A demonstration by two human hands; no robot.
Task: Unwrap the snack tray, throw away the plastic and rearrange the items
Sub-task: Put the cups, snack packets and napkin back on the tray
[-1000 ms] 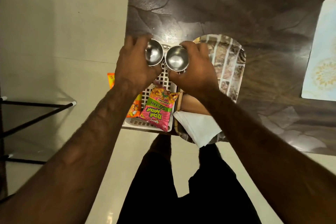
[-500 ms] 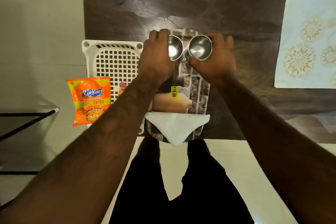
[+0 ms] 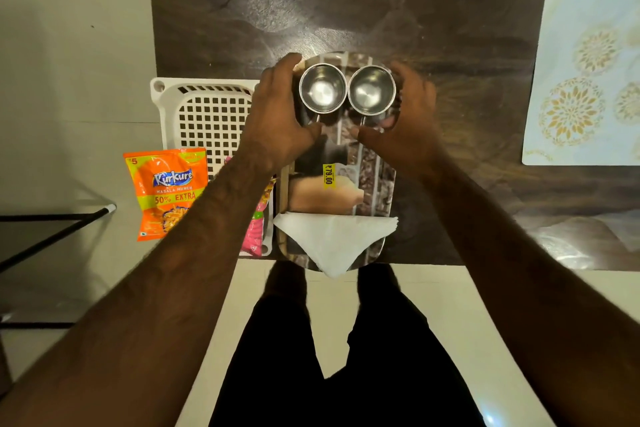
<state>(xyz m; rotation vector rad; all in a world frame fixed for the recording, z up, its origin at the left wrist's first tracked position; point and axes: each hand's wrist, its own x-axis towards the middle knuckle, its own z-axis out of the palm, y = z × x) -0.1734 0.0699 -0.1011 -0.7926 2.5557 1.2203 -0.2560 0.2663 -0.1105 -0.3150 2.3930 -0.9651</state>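
Dark stone-patterned bench [image 3: 433,10]. Two round steel cups [image 3: 322,88] [image 3: 371,89] are gripped side by side over the oval tray [image 3: 375,177], one per hand: left hand [image 3: 280,114], right hand [image 3: 405,121].

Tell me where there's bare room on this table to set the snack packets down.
Free: the dark tabletop beyond the printed tray, and the strip between it and the floral mat. Crowded: the tray's far end, with both steel cups and both hands; its near end holds the napkin.
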